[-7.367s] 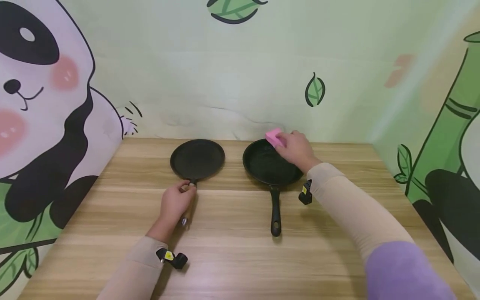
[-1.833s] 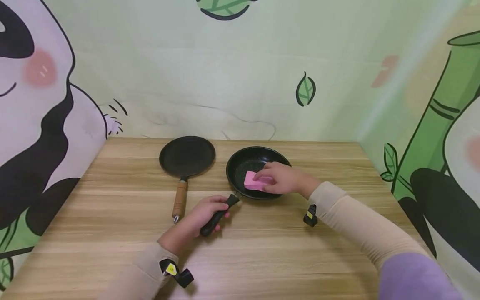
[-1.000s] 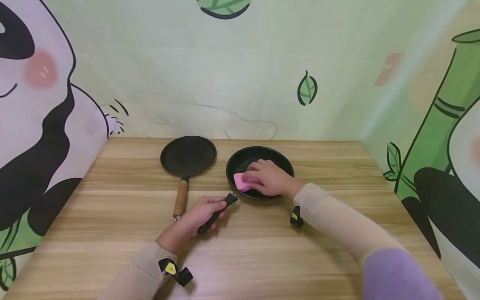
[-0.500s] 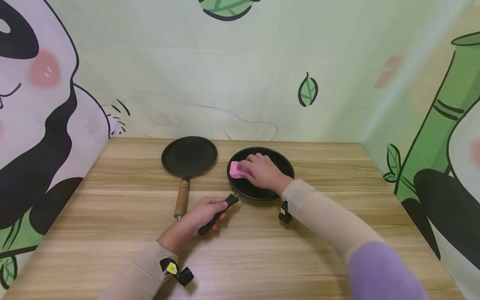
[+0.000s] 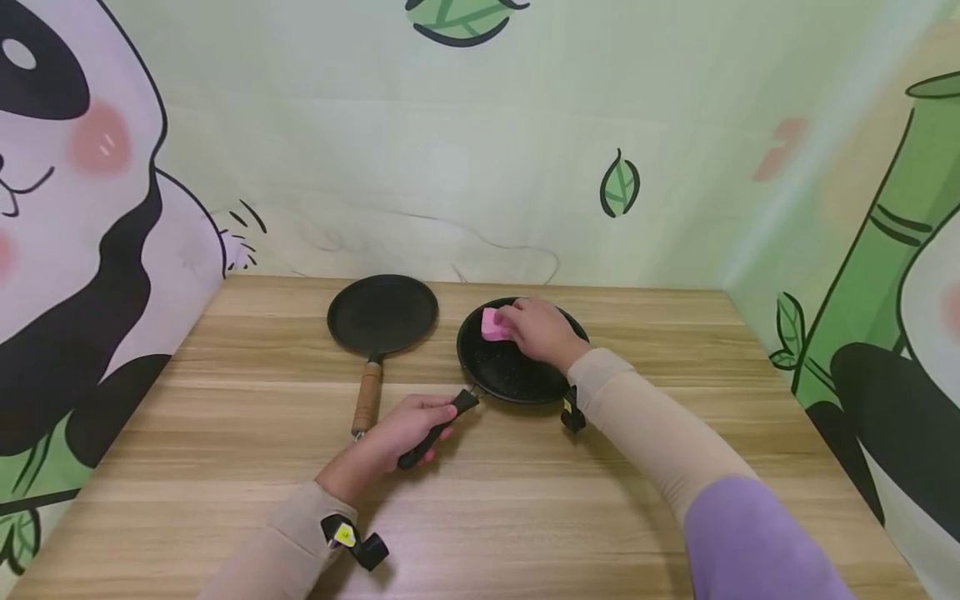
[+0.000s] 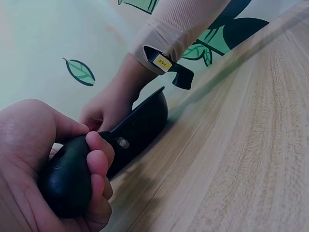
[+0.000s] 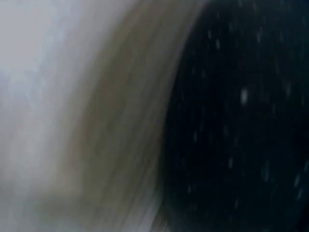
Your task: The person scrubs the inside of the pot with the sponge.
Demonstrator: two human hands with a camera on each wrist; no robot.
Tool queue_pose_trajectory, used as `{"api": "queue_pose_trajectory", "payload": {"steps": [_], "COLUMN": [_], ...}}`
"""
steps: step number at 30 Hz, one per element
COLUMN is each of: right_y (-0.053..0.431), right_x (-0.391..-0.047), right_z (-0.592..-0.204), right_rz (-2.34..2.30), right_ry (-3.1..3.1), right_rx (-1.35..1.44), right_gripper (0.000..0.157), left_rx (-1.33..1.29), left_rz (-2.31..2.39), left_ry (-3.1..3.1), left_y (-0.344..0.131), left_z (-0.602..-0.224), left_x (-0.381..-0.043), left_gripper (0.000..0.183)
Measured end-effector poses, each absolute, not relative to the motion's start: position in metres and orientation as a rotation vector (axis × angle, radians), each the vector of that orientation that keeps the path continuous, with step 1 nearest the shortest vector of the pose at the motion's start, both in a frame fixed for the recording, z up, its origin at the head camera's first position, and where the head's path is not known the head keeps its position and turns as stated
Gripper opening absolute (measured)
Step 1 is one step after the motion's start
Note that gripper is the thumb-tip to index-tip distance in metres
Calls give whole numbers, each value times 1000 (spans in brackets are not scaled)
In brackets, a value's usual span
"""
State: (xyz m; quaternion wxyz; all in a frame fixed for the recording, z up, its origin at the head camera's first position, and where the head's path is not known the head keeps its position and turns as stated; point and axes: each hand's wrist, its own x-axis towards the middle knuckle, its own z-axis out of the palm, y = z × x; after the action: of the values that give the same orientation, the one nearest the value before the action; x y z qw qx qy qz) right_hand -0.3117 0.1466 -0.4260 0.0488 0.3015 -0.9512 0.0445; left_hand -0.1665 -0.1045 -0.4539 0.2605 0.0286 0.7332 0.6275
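A black frying pan (image 5: 513,375) stands right of centre on the table, its handle angled toward the person's left. The left hand (image 5: 416,429) grips that black handle (image 6: 67,179), fingers and thumb wrapped round it in the left wrist view. Over the pan's far inner side, the right hand (image 5: 542,332) pinches a pink sponge (image 5: 492,325) between thumb and fingers. The right wrist view is blurred and shows the dark speckled pan (image 7: 236,116) but neither hand nor sponge.
Left of the frying pan lies a flat black crepe pan (image 5: 382,315) with a wooden handle (image 5: 367,400) pointing toward the person. The wood-grain table (image 5: 480,517) ends at a wall (image 5: 360,167) printed with a panda and leaves.
The left hand has gone from the crepe pan's handle to the frying pan's, which has swung leftward. The right hand has moved the sponge about inside the frying pan, lately toward its far side.
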Motion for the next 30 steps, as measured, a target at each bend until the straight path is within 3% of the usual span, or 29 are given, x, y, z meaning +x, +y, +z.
{"api": "queue_pose_trajectory", "payload": {"steps": [11, 30], "right_y": [170, 218], "right_x": [-315, -277], "right_z": [-426, -421], "right_rz": [143, 269], "right_ry": [-2937, -2865], "right_rx": [884, 1064], "right_gripper": [23, 22], "left_rx": [-4, -97], "left_rz": [1728, 1765], "left_ry": [1979, 1975], "left_y": [-102, -101], "left_z": [-449, -448], "left_x": [-163, -165], "left_gripper": [33, 38]}}
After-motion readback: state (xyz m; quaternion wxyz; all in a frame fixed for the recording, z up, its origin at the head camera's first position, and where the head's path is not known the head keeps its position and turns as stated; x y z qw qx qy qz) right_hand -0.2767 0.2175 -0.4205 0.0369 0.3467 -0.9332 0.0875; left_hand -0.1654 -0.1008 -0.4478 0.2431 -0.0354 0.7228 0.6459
